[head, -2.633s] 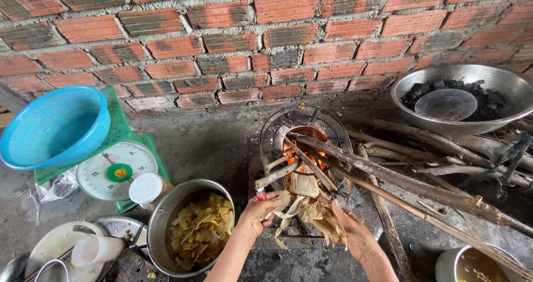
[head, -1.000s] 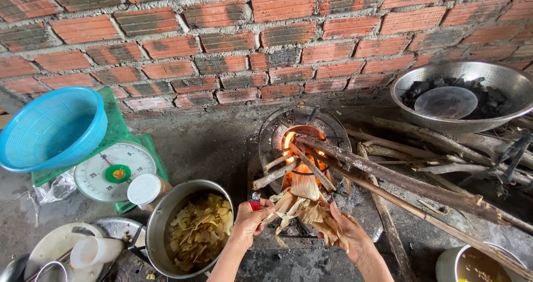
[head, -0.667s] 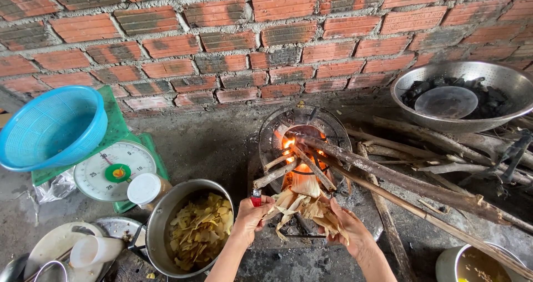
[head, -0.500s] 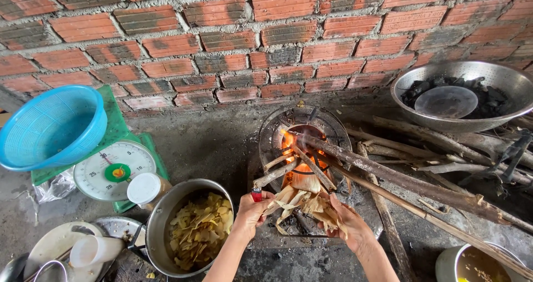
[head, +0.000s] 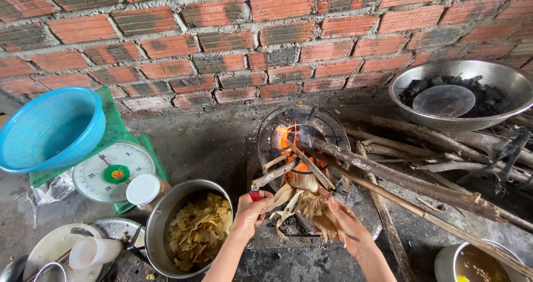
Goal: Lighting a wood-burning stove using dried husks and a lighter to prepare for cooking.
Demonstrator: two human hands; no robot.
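Flames lick the stove (head: 302,143) beside the dry husks (head: 302,204) pinched in right hand (head: 347,223); left hand (head: 250,212) fingers clamp a red lighter (head: 254,194). Husks flaring up fast could scorch those fingers.

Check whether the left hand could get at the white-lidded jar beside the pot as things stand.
Probably yes. The left hand already grips a red lighter, so it isn't free, but only the open pot of yellow chips lies between it and the white-lidded jar.
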